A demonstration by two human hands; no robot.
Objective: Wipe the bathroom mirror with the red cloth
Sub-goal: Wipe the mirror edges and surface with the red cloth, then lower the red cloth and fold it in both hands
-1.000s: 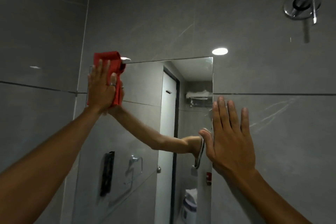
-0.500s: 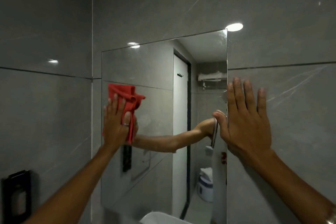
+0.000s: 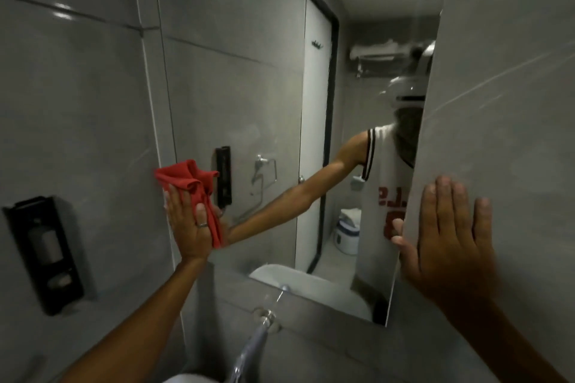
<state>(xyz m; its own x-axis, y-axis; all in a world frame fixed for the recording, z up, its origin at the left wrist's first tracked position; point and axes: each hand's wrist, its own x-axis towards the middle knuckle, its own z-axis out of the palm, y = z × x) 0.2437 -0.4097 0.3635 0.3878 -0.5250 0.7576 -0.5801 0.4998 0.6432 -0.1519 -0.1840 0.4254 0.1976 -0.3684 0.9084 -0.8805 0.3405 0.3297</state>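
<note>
The bathroom mirror (image 3: 249, 96) is a tall rectangle set in the grey tiled wall. My left hand (image 3: 188, 224) presses the red cloth (image 3: 193, 183) flat against the glass near the mirror's lower left edge; the cloth bunches out above my fingers. My right hand (image 3: 448, 242) lies flat with spread fingers on the wall tile just right of the mirror, its thumb touching the mirror's right edge. The glass reflects my arm, a white jersey and a door.
A black soap dispenser (image 3: 43, 252) hangs on the left wall. A chrome faucet (image 3: 258, 342) sticks out of the wall below the mirror, over a white basin (image 3: 186, 379) at the bottom edge. The grey tile wall (image 3: 497, 102) fills the right side.
My left hand has slid the red cloth down the mirror's left side from the top corner to the lower part. My view has tilted down. The right hand stays on the wall.
</note>
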